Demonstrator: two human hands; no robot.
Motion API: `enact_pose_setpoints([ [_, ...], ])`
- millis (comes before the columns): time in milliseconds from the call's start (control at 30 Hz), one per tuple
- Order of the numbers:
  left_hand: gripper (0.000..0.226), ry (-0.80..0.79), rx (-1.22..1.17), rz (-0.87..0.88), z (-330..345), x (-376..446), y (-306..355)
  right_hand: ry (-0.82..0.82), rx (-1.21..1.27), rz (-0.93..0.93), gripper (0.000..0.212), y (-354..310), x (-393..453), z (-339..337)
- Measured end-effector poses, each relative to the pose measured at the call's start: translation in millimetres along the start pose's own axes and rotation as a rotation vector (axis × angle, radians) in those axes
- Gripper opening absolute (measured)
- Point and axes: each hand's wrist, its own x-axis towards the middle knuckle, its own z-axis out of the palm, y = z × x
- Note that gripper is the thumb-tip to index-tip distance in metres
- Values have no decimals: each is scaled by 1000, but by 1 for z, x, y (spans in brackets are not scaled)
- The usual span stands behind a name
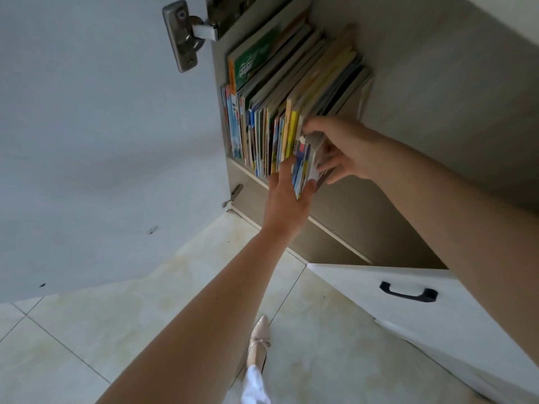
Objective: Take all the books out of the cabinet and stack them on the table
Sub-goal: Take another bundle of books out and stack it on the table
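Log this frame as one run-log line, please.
stage: pulling books from cabinet | left hand: grips bundle of books | right hand: grips same bundle | remaining books: upright on shelf | table: not in view

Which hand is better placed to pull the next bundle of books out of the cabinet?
Right hand, probably: its fingers curl over the bundle of books; the left hand only supports it below.

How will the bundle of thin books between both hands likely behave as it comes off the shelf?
The bundle of thin books looks like slim soft covers, so probably floppy. Several loose volumes may slide apart. The left hand and right hand flanking it should help.
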Motion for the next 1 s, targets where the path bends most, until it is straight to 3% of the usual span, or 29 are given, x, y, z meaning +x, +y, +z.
enact_pose_setpoints([
  [267, 64, -23, 200, 53, 19, -1, 17, 138, 13, -6, 46, 15, -2, -17],
  [400, 50, 71, 287, 81, 26, 7, 16, 115, 73, 65, 70, 11, -3, -23],
  [467, 46, 97, 339, 121, 29, 8, 12, 191, 96, 66, 84, 3, -2, -24],
  [667, 52, 206, 411, 167, 39, 8, 5, 292, 110, 59, 113, -19, 5, -23],
  [1000, 52, 308, 408, 168, 40, 7, 1, 118, 191, 79, 127, -19, 9, -33],
])
